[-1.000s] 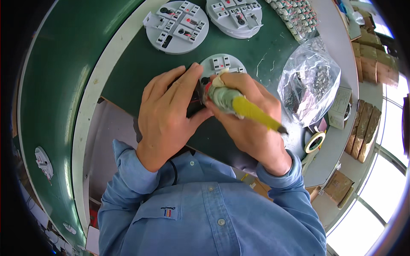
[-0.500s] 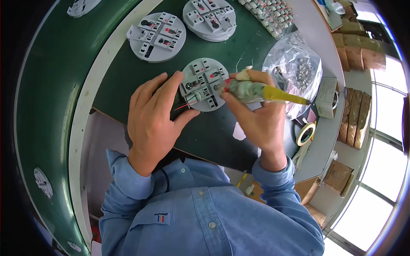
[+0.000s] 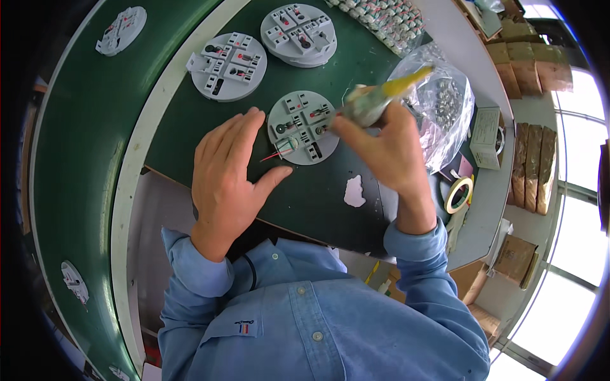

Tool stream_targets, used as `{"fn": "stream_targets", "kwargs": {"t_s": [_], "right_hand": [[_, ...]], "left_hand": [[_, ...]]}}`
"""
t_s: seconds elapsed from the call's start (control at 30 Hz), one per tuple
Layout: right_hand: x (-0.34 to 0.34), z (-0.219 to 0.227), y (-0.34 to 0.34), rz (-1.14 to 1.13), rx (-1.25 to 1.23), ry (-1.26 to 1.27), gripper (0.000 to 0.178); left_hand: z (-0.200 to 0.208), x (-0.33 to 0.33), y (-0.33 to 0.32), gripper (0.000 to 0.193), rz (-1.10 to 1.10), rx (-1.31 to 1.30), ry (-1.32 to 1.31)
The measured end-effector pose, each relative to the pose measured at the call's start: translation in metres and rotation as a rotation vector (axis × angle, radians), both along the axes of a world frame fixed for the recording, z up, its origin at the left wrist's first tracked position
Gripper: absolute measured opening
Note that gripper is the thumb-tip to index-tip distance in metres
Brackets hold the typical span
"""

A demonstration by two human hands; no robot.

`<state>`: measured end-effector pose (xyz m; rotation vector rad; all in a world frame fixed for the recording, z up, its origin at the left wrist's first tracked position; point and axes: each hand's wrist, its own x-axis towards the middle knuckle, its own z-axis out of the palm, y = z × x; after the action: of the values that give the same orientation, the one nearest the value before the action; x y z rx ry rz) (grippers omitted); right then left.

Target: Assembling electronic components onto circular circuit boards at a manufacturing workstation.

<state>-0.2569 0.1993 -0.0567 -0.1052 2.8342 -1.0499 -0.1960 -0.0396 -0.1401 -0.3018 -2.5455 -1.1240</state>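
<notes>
A round grey plastic base (image 3: 298,105) with raised blocks, small metal contacts and a red wire lies on the green table in front of me. Beside its left edge, my left hand (image 3: 225,174) rests with fingers stretched and thumb apart, holding nothing. My right hand (image 3: 387,149) is closed around an electric screwdriver (image 3: 372,105), its pale body wrapped and its yellow tapered end pointing up and to the right. The screwdriver's tip is hidden by my fingers near the base's right side; whether it touches the base I cannot tell.
Farther off lie another grey base (image 3: 244,86) and a stack of similar bases (image 3: 298,38). A clear bag (image 3: 460,120) of small metal parts, a bag of wrapped components (image 3: 387,22), a tape roll (image 3: 459,195) and a white box (image 3: 488,136) stand right. More bases sit on the green belt (image 3: 70,159) at left.
My right hand has tilted the screwdriver, so its yellow end has swung up and away from me. My left hand stays beside the base, its fingers still spread.
</notes>
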Motion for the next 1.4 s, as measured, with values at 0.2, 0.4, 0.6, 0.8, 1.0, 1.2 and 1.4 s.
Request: {"fn": "stream_targets", "kwargs": {"t_s": [0.2,0.4,0.6,0.8,1.0,1.2,1.4], "right_hand": [[-0.011,-0.004,0.032,-0.075,0.198,-0.064,0.045],[0.004,-0.009,0.068,-0.221,-0.011,0.256,0.042],[-0.021,-0.015,0.141,-0.347,-0.097,0.275,0.046],[-0.065,-0.032,0.17,-0.201,0.192,0.192,0.041],[-0.064,-0.045,0.146,-0.01,0.281,0.256,0.034],[-0.067,-0.052,0.138,-0.039,0.213,0.284,0.03],[-0.067,-0.061,0.143,-0.084,0.19,0.338,0.03]], "left_hand": [[0.02,-0.014,0.028,0.063,-0.053,0.028,0.137],[0.019,-0.044,0.062,0.038,-0.141,-0.021,0.065],[0.015,-0.051,0.06,0.029,-0.221,0.046,0.11],[0.012,-0.055,0.055,0.027,-0.321,0.103,0.131],[0.021,-0.054,0.057,0.027,-0.273,0.038,0.119],[0.031,-0.051,0.061,0.028,-0.207,-0.123,0.133],[0.025,-0.058,0.057,0.026,-0.339,-0.044,0.104]]}}
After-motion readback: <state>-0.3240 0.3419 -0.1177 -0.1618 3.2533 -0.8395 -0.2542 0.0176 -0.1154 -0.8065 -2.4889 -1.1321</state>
